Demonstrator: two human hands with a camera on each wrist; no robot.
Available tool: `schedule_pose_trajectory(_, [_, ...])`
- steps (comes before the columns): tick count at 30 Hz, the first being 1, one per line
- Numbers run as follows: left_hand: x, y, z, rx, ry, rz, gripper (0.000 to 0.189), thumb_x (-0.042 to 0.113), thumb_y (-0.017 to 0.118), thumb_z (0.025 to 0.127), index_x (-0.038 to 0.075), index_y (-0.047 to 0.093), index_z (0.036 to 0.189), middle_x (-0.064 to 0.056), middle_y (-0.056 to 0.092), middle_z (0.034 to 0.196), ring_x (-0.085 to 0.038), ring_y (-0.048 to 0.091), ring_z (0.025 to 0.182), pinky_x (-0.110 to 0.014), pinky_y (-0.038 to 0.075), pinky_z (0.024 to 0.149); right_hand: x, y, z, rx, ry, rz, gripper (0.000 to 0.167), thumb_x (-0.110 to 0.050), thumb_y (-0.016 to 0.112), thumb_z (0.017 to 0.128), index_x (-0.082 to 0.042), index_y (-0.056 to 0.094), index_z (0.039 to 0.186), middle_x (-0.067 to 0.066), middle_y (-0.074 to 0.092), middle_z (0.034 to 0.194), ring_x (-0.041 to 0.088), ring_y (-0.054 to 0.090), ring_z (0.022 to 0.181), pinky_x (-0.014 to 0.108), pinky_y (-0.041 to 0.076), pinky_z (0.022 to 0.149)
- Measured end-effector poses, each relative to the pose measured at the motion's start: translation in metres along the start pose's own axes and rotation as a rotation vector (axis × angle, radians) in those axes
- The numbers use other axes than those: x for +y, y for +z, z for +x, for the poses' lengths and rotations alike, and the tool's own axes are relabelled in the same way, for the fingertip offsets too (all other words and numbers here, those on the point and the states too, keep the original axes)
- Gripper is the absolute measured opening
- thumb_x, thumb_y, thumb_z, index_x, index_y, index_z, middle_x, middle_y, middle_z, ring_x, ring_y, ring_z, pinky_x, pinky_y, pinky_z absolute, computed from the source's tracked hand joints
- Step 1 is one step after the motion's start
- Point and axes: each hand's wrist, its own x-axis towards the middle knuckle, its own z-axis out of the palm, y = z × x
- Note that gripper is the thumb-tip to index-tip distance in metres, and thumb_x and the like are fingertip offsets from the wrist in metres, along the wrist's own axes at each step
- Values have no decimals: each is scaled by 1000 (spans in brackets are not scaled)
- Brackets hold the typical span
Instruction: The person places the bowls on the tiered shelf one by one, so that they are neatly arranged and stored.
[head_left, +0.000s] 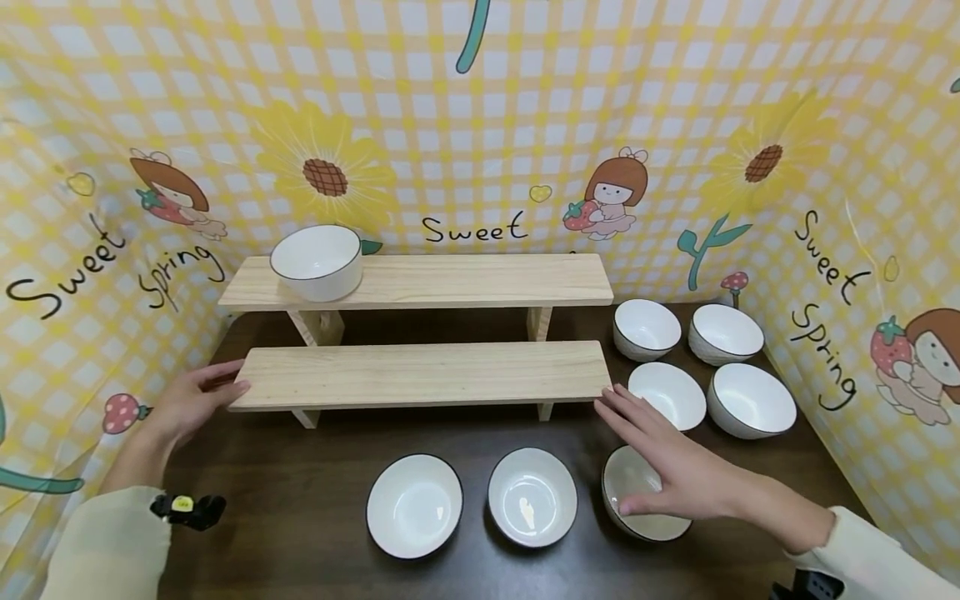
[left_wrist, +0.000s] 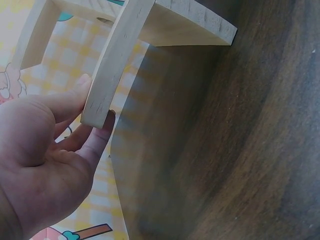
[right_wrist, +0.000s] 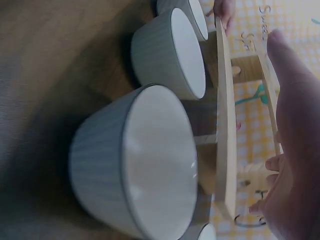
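A two-tier wooden shelf (head_left: 427, 375) stands on the table. At the left end of its lower board, my left hand (head_left: 183, 408) pinches the wood between thumb and fingers, as the left wrist view shows on the board (left_wrist: 117, 70). My right hand (head_left: 675, 475) is spread with fairly straight fingers, its fingertips at the right end of that board; whether they touch is unclear. Below this palm sits a white bowl (head_left: 630, 475), partly covered by the hand. Two more white bowls, a middle one (head_left: 532, 500) and a left one (head_left: 415, 506), stand in front of the shelf.
A white bowl (head_left: 318, 262) rests on the upper board's left part. Right of the shelf, several white bowls stand close together, among them a back one (head_left: 726, 331) and a front one (head_left: 752, 398). Yellow checked cloth (head_left: 480, 108) encloses the dark table (head_left: 300, 517) at back and sides.
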Motion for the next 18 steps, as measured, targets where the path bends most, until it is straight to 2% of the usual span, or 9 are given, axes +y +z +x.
schedule_pose_trajectory(6, [1, 0, -1, -10, -10, 0, 76, 45, 59, 103, -4, 34, 155, -38, 37, 150, -45, 47, 126, -21, 47, 78, 8, 9, -26, 33, 54, 43, 116, -49, 87, 74, -7, 24, 162, 11, 16, 169, 30, 8, 155, 11, 5, 115])
schedule_pose_trajectory(11, [-1, 2, -2, 12, 9, 6, 74, 43, 59, 103, -4, 36, 154, -37, 42, 148, -31, 53, 118, -14, 46, 74, 18, 19, -43, 63, 54, 79, 122, -58, 86, 70, -5, 24, 161, 13, 16, 168, 24, 10, 155, 8, 9, 112])
schedule_pose_trajectory(13, [-1, 2, -3, 20, 10, 4, 74, 44, 58, 103, -4, 36, 154, -36, 43, 148, -29, 53, 117, -14, 46, 74, 21, 23, -48, 67, 55, 105, 125, -62, 85, 69, -4, 23, 162, 15, 16, 168, 22, 11, 155, 8, 10, 111])
schedule_pose_trajectory(18, [1, 2, -3, 14, 0, -8, 76, 46, 57, 103, -4, 34, 155, -36, 40, 150, -41, 48, 125, -17, 46, 75, 25, 33, -61, 71, 60, 158, 131, -64, 85, 66, -2, 21, 162, 20, 14, 167, 17, 10, 154, 9, 12, 111])
